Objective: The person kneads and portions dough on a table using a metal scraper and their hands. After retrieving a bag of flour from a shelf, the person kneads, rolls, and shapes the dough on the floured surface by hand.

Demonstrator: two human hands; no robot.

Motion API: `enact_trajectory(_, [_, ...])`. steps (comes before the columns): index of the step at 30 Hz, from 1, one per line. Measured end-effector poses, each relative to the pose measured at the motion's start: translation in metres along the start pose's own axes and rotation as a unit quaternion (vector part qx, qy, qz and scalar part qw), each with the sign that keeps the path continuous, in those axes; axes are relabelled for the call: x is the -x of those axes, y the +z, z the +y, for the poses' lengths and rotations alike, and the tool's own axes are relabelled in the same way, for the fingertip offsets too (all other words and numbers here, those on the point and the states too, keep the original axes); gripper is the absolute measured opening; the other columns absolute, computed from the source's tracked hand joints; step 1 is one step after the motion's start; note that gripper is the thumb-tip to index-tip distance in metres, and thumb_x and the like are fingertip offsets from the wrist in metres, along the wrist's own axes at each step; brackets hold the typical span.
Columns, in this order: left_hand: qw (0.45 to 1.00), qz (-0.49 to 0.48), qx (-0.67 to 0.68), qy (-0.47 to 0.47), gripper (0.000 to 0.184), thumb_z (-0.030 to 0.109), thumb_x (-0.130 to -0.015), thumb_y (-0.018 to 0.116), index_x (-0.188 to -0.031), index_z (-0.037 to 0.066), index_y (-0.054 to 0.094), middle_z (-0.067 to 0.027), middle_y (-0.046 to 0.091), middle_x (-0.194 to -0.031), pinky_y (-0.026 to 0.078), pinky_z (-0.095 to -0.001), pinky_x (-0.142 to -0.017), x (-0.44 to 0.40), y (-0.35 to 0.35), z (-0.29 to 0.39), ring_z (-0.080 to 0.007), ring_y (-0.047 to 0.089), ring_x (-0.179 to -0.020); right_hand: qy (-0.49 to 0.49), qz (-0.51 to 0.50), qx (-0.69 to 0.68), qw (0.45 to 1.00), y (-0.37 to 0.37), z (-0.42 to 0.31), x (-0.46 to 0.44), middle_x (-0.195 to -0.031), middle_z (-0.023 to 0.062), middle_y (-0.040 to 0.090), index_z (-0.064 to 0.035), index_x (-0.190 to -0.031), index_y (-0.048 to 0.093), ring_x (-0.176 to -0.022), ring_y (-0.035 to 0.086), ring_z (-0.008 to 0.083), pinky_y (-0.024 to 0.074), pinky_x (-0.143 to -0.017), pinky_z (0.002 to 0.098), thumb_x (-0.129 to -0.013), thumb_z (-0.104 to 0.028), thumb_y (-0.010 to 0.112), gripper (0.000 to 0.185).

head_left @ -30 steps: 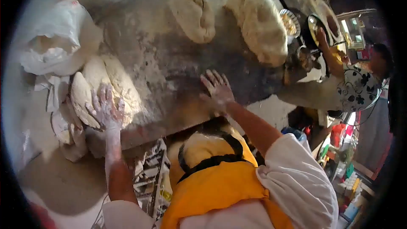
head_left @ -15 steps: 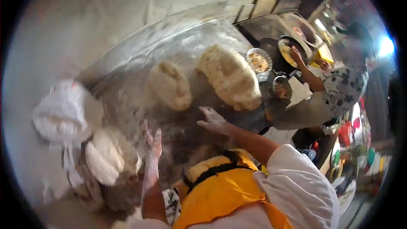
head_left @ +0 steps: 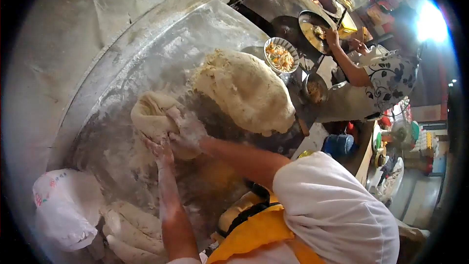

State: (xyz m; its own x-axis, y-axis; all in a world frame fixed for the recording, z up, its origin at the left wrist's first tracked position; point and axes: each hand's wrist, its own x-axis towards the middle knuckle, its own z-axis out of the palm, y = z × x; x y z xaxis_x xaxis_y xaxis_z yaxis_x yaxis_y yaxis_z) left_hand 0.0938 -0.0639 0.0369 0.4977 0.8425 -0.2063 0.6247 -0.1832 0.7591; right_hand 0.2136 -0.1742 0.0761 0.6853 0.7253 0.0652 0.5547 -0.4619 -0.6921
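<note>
A folded piece of dough (head_left: 150, 111) lies on the floured worktop, with both hands on it. My left hand (head_left: 162, 150) holds its near edge, fingers bent against it. My right hand (head_left: 189, 128) grips the right side, thumb and fingers pressing into the dough; part of the piece shows below this hand. Flour coats both hands. Just beyond, to the right, rests a much larger mound of dough (head_left: 246, 90), apart from my hands.
A white bag (head_left: 68, 208) and more dough (head_left: 132, 230) lie at the lower left. Past the large mound stand a bowl of shredded food (head_left: 281, 55), a smaller pan (head_left: 315, 88) and a wide pan (head_left: 312, 29). A co-worker's hand (head_left: 333, 39) is over the wide pan.
Both hands, spread and apart from the dough before, have moved forward and taken hold of the smaller piece. The camera view has shifted. The co-worker's hand remains by the wide pan.
</note>
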Motion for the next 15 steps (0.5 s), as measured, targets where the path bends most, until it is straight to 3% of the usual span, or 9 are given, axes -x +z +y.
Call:
enact_trajectory(1, [1.000,0.007,-0.023,0.013,0.088,0.042,-0.102,0.061,-0.165,0.003,0.014,-0.0211,0.017,-0.170,0.025,-0.0447,-0.125,0.004,-0.002,-0.002,-0.0360,0.029,-0.153,0.004,-0.002,-0.001,1.000,0.005,0.002,0.003,-0.152,0.0223,0.041,-0.0131,-0.147,0.047,-0.134,0.046,0.0448,0.0406,-0.114,0.0496,-0.080,-0.032,0.078,0.077])
enact_trajectory(3, [0.997,-0.025,-0.044,0.052,0.091,0.042,-0.100,0.064,-0.164,0.001,0.014,-0.0225,0.019,-0.169,0.027,-0.0461,-0.124,0.027,-0.019,-0.014,-0.0375,0.029,-0.153,0.034,-0.002,-0.013,0.999,0.006,-0.005,0.008,-0.146,0.0209,0.046,-0.0126,-0.137,0.054,-0.126,0.051,0.0440,0.0467,-0.106,0.0512,-0.084,-0.026,0.074,0.058])
enact_trajectory(4, [0.995,-0.040,-0.051,0.075,0.092,0.043,-0.099,0.065,-0.163,0.000,0.015,-0.0232,0.020,-0.168,0.028,-0.0468,-0.124,0.037,-0.026,-0.018,-0.0383,0.029,-0.152,0.033,0.000,-0.012,0.999,0.000,-0.010,0.020,-0.146,0.0209,0.046,-0.0126,-0.137,0.054,-0.126,0.051,0.0440,0.0467,-0.106,0.0512,-0.084,-0.026,0.074,0.058])
enact_trajectory(6, [0.989,-0.066,-0.061,0.119,0.096,0.043,-0.097,0.068,-0.162,-0.003,0.015,-0.0247,0.021,-0.167,0.030,-0.0482,-0.123,0.053,-0.034,-0.023,-0.0399,0.030,-0.152,0.051,-0.109,-0.038,0.992,-0.022,-0.023,0.057,-0.139,0.0211,0.052,-0.0139,-0.137,0.055,-0.120,0.056,0.0431,0.0508,-0.100,0.0508,-0.085,-0.025,0.072,0.056])
enact_trajectory(10, [0.984,-0.028,-0.081,0.155,0.096,0.045,-0.096,0.068,-0.162,-0.002,0.018,-0.0252,0.024,-0.166,0.028,-0.0491,-0.123,0.086,-0.031,-0.090,-0.0411,0.029,-0.152,0.006,-0.109,0.043,0.993,-0.029,-0.028,0.112,-0.133,0.0210,0.056,-0.0150,-0.139,0.054,-0.116,0.058,0.0425,0.0524,-0.096,0.0498,-0.089,-0.033,0.069,0.056])
enact_trajectory(12, [0.980,-0.010,-0.096,0.176,0.096,0.046,-0.096,0.069,-0.162,-0.002,0.019,-0.0256,0.026,-0.165,0.027,-0.0498,-0.124,0.106,-0.035,-0.115,-0.0420,0.029,-0.152,0.087,-0.267,0.072,0.957,-0.051,-0.048,0.091,-0.139,0.0215,0.055,-0.0176,-0.145,0.052,-0.118,0.059,0.0414,0.0516,-0.097,0.0507,-0.094,-0.042,0.061,0.058])
enact_trajectory(13, [0.993,-0.107,-0.041,0.031,0.086,0.044,-0.098,0.066,-0.162,0.002,0.025,-0.0239,0.028,-0.165,0.025,-0.0467,-0.125,0.112,-0.068,-0.047,-0.0407,0.030,-0.152,0.060,-0.225,0.062,0.971,-0.065,-0.052,0.087,-0.146,0.0214,0.050,-0.0171,-0.148,0.051,-0.128,0.052,0.0400,0.0462,-0.107,0.0495,-0.096,-0.053,0.056,0.063])
enact_trajectory(14, [0.993,-0.106,-0.040,0.032,0.086,0.044,-0.098,0.066,-0.162,0.002,0.025,-0.0239,0.028,-0.165,0.025,-0.0467,-0.125,0.098,-0.066,-0.053,-0.0407,0.030,-0.152,0.059,-0.223,0.064,0.971,-0.076,-0.061,0.075,-0.146,0.0214,0.050,-0.0171,-0.148,0.051,-0.128,0.052,0.0400,0.0462,-0.107,0.0495,-0.096,-0.053,0.056,0.063])
enact_trajectory(15, [0.993,-0.112,-0.028,0.029,0.085,0.044,-0.099,0.066,-0.161,0.002,0.026,-0.0238,0.029,-0.164,0.026,-0.0469,-0.124,0.084,-0.065,-0.058,-0.0407,0.031,-0.151,0.012,-0.140,-0.003,0.990,-0.085,-0.072,0.063,-0.146,0.0208,0.052,-0.0160,-0.150,0.049,-0.130,0.051,0.0425,0.0424,-0.109,0.0532,-0.096,-0.057,0.054,0.067])
